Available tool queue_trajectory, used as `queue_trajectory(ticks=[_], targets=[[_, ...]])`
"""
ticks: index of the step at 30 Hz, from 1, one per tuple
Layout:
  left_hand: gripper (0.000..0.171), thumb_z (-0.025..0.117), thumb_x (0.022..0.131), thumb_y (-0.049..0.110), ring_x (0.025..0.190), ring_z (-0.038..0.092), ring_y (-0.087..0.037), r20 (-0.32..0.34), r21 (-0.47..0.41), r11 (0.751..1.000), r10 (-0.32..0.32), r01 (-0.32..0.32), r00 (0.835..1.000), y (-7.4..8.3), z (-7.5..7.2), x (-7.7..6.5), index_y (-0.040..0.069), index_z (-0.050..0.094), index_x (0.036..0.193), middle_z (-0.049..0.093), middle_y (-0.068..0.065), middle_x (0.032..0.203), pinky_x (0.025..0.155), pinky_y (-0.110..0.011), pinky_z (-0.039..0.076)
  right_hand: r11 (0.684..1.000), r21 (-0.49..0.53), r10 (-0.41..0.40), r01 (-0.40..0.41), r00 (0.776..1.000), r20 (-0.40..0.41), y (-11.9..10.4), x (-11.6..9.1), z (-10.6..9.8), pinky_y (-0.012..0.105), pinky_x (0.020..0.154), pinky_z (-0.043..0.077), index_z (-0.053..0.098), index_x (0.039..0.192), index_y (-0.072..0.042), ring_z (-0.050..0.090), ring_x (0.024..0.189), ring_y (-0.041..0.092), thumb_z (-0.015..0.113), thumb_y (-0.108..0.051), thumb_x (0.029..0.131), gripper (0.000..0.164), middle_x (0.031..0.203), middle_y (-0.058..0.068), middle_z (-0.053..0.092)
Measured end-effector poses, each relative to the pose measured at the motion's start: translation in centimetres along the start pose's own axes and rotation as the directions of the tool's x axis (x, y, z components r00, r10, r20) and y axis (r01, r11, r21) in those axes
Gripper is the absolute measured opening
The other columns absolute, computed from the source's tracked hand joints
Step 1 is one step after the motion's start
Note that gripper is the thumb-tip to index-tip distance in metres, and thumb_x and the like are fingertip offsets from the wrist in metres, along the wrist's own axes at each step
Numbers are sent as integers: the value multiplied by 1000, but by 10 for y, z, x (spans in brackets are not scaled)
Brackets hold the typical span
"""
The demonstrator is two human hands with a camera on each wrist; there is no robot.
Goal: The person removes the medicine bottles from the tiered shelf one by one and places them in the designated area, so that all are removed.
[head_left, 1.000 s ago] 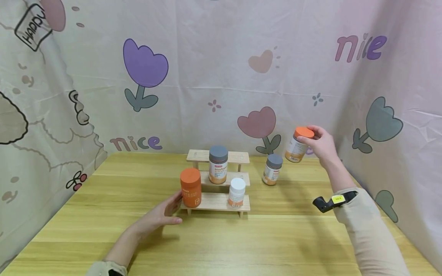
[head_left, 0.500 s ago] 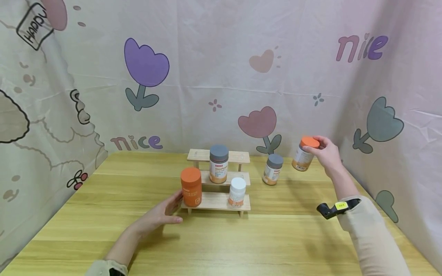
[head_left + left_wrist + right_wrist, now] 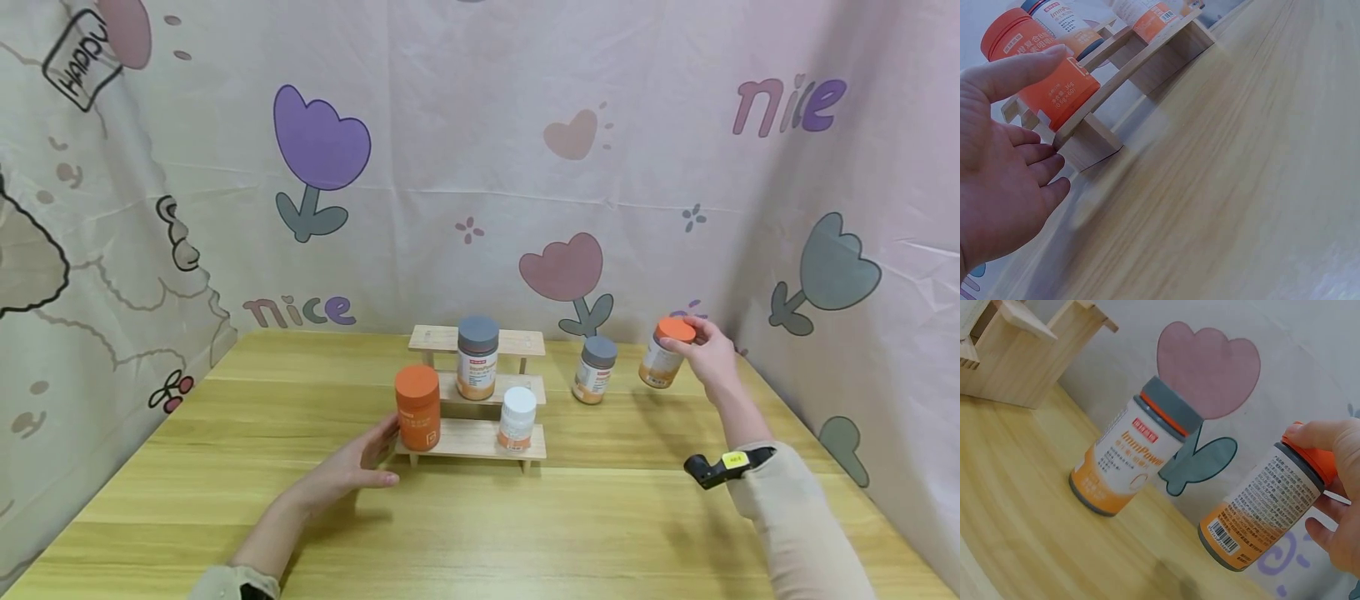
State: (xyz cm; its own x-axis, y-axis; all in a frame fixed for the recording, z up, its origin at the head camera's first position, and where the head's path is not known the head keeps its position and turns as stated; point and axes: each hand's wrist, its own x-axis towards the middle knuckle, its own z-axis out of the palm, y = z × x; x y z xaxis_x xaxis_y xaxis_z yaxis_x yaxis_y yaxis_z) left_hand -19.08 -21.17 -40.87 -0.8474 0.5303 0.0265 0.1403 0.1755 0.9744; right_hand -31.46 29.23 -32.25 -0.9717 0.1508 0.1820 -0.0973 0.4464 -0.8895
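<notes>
My right hand (image 3: 708,354) pinches the orange lid of a supplement bottle (image 3: 1260,506) with a white and orange label. That bottle is slightly tilted, and its base appears just above the table at the right. To its left a grey-lidded bottle (image 3: 1129,450) stands on the tabletop. My left hand (image 3: 356,467) is beside the left end of a small wooden tiered stand (image 3: 468,450), thumb spread and fingers loosely bent. An orange bottle (image 3: 1038,69) stands on the lowest tier, close to those fingers; contact cannot be told.
A large grey-lidded bottle (image 3: 477,358) stands on the middle tier. At the right of the lowest tier is a small white-lidded bottle (image 3: 517,417). The wooden table (image 3: 480,533) meets a printed cloth backdrop (image 3: 450,150) at the back and sides.
The orange-lidded bottle has come down toward the table and slightly right in my right hand. My left hand and the bottles on the stand have stayed in place.
</notes>
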Motion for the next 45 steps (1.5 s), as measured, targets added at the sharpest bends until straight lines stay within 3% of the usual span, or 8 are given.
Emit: queue_trajectory(ticks=[14, 27, 45], targets=[[90, 63, 85, 13, 139, 3, -35, -2, -14, 1000, -3, 3, 1000, 1, 1, 0, -2, -2, 147, -1, -20, 153, 112, -46, 7, 1000, -9, 20, -20, 1000, -12, 19, -2, 8, 50, 107, 29, 24, 144, 4, 32, 128, 40, 64, -21, 88, 73, 142, 28, 32], [90, 63, 85, 11, 137, 2, -40, 14, -3, 999, 54, -54, 998, -1, 0, 1, -7, -2, 145, -1, -26, 151, 110, -48, 7, 999, -11, 42, -43, 999, -12, 28, -3, 15, 50, 107, 29, 26, 143, 4, 33, 128, 40, 64, -15, 87, 70, 142, 28, 32], [92, 63, 84, 12, 137, 2, -39, 8, -16, 1000, 27, -27, 1000, -1, 0, 0, -5, -3, 145, -3, -24, 151, 110, -49, 6, 998, -21, 53, -53, 998, -20, 30, -4, 18, 48, 107, 31, 25, 143, 4, 34, 127, 39, 64, -17, 88, 71, 142, 27, 34]])
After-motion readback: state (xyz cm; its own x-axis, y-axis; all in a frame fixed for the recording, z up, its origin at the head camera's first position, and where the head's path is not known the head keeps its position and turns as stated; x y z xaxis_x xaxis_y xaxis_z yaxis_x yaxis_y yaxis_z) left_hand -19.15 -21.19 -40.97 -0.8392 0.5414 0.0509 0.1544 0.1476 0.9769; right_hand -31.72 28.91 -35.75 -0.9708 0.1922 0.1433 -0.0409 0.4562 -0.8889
